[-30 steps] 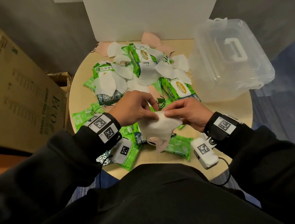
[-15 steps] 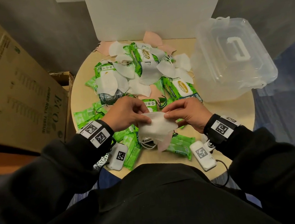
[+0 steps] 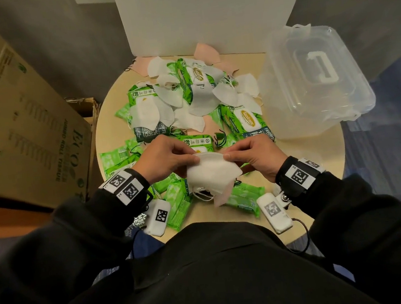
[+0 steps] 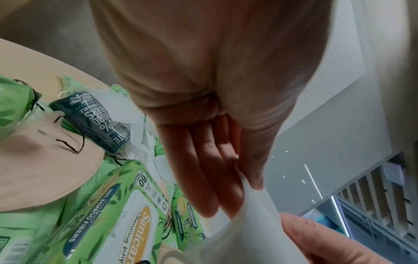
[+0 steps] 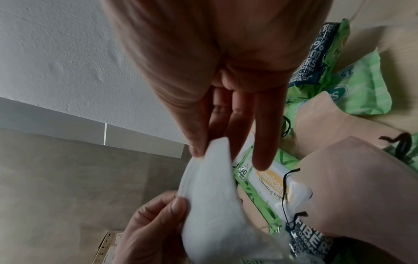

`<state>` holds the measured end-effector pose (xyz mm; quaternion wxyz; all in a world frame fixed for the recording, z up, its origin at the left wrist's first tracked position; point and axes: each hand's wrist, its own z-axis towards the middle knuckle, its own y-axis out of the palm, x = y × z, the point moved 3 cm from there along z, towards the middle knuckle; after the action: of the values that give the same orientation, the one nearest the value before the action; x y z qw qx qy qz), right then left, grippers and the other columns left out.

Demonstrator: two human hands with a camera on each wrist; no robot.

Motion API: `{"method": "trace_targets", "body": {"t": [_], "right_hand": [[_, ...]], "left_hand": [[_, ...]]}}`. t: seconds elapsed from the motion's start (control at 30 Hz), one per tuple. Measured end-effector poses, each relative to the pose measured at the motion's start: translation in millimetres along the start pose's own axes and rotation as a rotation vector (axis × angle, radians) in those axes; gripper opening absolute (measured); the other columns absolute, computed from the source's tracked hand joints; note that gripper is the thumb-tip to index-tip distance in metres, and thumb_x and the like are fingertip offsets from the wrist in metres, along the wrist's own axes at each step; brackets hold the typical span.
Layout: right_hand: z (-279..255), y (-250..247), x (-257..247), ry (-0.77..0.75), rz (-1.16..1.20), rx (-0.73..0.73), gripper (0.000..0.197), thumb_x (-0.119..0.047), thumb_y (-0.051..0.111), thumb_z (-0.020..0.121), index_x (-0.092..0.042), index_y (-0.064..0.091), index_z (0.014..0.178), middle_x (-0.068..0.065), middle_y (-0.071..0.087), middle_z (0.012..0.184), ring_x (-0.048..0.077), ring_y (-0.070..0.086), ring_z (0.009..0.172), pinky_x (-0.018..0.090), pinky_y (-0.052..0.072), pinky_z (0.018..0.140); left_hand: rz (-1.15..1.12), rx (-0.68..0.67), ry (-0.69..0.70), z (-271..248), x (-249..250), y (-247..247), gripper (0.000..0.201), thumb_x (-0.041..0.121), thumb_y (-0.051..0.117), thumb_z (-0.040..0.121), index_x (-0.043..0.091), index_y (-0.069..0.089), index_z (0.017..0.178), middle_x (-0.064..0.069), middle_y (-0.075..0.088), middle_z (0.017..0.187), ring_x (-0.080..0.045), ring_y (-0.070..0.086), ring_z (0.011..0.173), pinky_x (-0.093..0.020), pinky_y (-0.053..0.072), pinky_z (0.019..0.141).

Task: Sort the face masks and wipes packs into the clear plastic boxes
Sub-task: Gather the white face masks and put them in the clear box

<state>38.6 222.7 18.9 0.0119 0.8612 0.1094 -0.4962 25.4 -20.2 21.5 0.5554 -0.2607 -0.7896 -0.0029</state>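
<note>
While both hands, left (image 3: 167, 155) and right (image 3: 257, 156), pinch one white mask (image 3: 212, 173), I count one clear box (image 3: 311, 81) on the tabletop (image 3: 319, 153).

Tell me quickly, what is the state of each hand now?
Left hand: pinches the top edge of the white face mask.
Right hand: pinches the same mask's top edge from the other side.

One clear plastic box (image 3: 311, 81), two hands.
</note>
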Motion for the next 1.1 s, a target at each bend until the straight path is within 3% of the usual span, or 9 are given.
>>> {"method": "trace_targets", "body": {"t": [0.23,0.4,0.57,0.83,0.97,1.1], "right_hand": [[-1.0,3.4,2.0,0.034,0.008,-0.016,0.025,0.0,0.077,0.084,0.007,0.074,0.107,0.027,0.074,0.106,0.015,0.071,0.065,0.019,0.054,0.054],[-3.3,5.1,1.7,0.049,0.026,-0.019,0.015,0.0,0.078,0.083,0.0,0.077,0.098,0.023,0.075,0.106,0.019,0.073,0.072,0.025,0.059,0.059],[-6.9,8.0,0.5,0.052,0.033,-0.032,0.007,0.001,0.077,0.083,-0.003,0.076,0.088,0.009,0.077,0.083,0.015,0.072,0.065,0.025,0.059,0.058],[-9.0,7.8,2.3,0.052,0.027,-0.033,0.008,0.0,0.077,0.084,0.0,0.075,0.093,0.004,0.075,0.072,0.013,0.071,0.062,0.025,0.059,0.057],[-9.6,6.9,3.0,0.055,0.025,-0.034,0.009,0.001,0.077,0.085,0.001,0.075,0.093,0.005,0.075,0.073,0.014,0.071,0.061,0.024,0.058,0.056],[-9.8,5.7,3.6,0.051,-0.007,-0.025,0.01,-0.001,0.077,0.085,0.001,0.076,0.095,0.009,0.075,0.075,0.016,0.071,0.061,0.025,0.058,0.056]], "left_hand": [[0.029,-0.009,-0.007,-3.6,-0.9,3.0,0.013,0.018,0.079,0.09,0.005,0.08,0.088,-0.011,0.077,0.078,-0.034,0.075,0.072,-0.051,0.065,0.071],[0.043,0.001,0.005,-3.0,-3.1,2.9,0.014,0.019,0.078,0.092,0.006,0.08,0.087,-0.012,0.077,0.077,-0.037,0.074,0.074,-0.047,0.065,0.069],[0.115,0.006,0.033,-4.0,-2.9,5.3,0.019,0.021,0.073,0.096,0.006,0.079,0.087,-0.014,0.076,0.08,-0.022,0.071,0.067,-0.029,0.06,0.059],[0.089,0.009,0.043,-4.4,-5.5,5.7,0.014,0.018,0.075,0.094,0.007,0.08,0.087,-0.012,0.076,0.077,-0.033,0.074,0.069,-0.048,0.064,0.067],[0.076,-0.009,0.034,-6.2,-4.7,5.6,0.01,0.015,0.082,0.087,0.007,0.08,0.094,-0.011,0.078,0.08,-0.035,0.075,0.073,-0.052,0.064,0.069],[0.091,-0.012,0.034,-6.6,-5.2,5.2,0.008,0.014,0.082,0.087,0.008,0.079,0.084,-0.007,0.075,0.068,-0.026,0.072,0.062,-0.048,0.064,0.067]]}}
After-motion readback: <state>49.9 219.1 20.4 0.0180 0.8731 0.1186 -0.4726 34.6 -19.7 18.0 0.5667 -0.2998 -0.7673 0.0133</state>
